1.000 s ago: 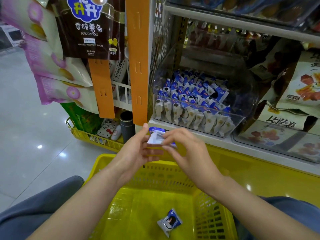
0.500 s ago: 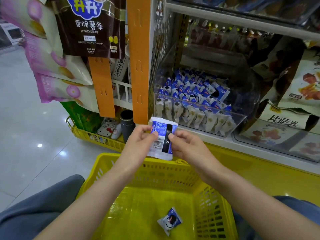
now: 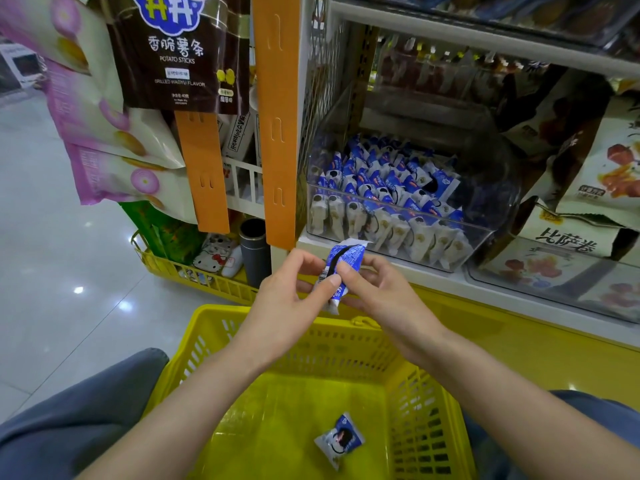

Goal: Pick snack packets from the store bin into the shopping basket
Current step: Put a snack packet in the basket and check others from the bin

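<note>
Both my hands pinch one blue-and-white snack packet (image 3: 346,261) above the far rim of the yellow shopping basket (image 3: 426,427). My left hand (image 3: 294,296) holds its left edge with thumb and fingers; my right hand (image 3: 377,292) grips the right edge. The packet stands upright and is turned partly edge-on. Another packet of the same kind (image 3: 339,441) lies on the basket floor. Behind my hands, the clear store bin (image 3: 491,233) on the shelf holds several such packets (image 3: 388,192).
An orange hanging strip (image 3: 277,133) runs down just left of the bin. Snack bags (image 3: 180,50) hang at upper left. A second yellow basket (image 3: 194,275) with small goods sits on the floor to the left. Larger bags (image 3: 588,188) fill the shelf on the right.
The packet has turned from flat, back side facing me, to nearly edge-on between my fingers. Both hands stay together over the basket's far rim.
</note>
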Action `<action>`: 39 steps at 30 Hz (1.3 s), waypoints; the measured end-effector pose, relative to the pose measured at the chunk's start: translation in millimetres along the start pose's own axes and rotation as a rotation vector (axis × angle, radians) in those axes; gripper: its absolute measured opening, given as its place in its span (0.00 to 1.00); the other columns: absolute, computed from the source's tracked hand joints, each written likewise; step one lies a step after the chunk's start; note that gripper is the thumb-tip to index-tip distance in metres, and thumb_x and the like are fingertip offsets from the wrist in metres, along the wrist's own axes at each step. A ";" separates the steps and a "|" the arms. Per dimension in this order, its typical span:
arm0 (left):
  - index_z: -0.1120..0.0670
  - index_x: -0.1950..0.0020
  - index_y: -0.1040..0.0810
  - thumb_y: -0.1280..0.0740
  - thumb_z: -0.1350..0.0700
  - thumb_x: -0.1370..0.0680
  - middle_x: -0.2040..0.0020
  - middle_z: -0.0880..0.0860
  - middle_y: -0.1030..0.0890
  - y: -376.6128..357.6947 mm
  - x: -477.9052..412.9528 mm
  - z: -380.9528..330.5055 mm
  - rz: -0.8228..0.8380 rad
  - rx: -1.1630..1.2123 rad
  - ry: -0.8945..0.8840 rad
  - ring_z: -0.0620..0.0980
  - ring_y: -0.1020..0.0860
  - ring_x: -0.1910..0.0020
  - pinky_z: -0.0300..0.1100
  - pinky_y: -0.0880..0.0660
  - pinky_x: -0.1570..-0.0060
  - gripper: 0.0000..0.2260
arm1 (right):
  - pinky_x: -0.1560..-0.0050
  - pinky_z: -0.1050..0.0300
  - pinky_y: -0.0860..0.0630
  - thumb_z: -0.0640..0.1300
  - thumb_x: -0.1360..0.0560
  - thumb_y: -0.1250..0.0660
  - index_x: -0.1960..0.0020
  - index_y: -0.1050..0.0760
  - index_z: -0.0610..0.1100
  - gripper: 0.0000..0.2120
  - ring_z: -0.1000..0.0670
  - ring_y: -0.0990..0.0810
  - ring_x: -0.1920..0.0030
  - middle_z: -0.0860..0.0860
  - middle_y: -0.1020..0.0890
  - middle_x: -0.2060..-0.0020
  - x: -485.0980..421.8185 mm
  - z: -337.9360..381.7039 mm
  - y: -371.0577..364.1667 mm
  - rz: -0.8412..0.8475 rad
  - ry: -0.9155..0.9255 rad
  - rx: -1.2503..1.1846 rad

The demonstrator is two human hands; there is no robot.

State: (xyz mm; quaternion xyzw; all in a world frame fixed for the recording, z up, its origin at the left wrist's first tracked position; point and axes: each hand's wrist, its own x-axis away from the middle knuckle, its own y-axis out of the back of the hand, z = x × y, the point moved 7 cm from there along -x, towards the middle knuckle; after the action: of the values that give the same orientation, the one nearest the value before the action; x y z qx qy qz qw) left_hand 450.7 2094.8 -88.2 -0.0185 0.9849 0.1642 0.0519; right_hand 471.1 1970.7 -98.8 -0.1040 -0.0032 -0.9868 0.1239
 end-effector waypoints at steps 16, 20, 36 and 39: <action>0.45 0.45 0.33 0.44 0.55 0.19 0.66 0.47 0.23 -2.4 1.0 6.0 -0.006 -0.246 -0.095 0.40 0.27 0.72 0.35 0.34 0.75 0.06 | 0.51 0.62 0.22 0.46 0.26 0.32 0.41 0.32 0.46 0.16 0.51 0.20 0.51 0.45 0.22 0.47 -1.0 -5.5 -6.1 0.009 -0.018 0.095; 0.48 0.46 0.29 0.45 0.52 0.19 0.63 0.44 0.24 3.9 2.1 0.4 -0.074 -0.337 -0.174 0.39 0.24 0.64 0.37 0.29 0.68 0.06 | 0.52 0.62 0.24 0.47 0.27 0.32 0.41 0.31 0.47 0.16 0.52 0.22 0.49 0.50 0.22 0.50 -2.3 -1.8 -9.3 0.050 0.016 0.215; 0.58 0.46 0.27 0.40 0.58 0.21 0.58 0.53 0.17 -5.4 -2.8 4.4 0.004 0.368 0.198 0.46 0.19 0.62 0.46 0.20 0.56 0.06 | 0.48 0.66 0.29 0.51 0.36 0.25 0.41 0.34 0.52 0.27 0.61 0.28 0.48 0.55 0.26 0.46 -3.8 15.2 -2.7 -0.113 0.364 0.610; 0.56 0.43 0.25 0.42 0.56 0.20 0.50 0.56 0.18 4.1 -7.5 10.6 -0.055 0.388 0.217 0.50 0.18 0.53 0.50 0.21 0.51 0.09 | 0.49 0.69 0.29 0.49 0.31 0.28 0.46 0.31 0.57 0.17 0.62 0.26 0.49 0.59 0.23 0.50 -6.1 19.6 -5.8 -0.024 0.328 0.522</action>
State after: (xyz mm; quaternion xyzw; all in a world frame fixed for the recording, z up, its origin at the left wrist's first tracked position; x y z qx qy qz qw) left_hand 458.9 2102.2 -96.0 -0.0527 0.9970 -0.0326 -0.0474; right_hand 479.4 1978.5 -80.8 0.0920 -0.2379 -0.9576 0.1337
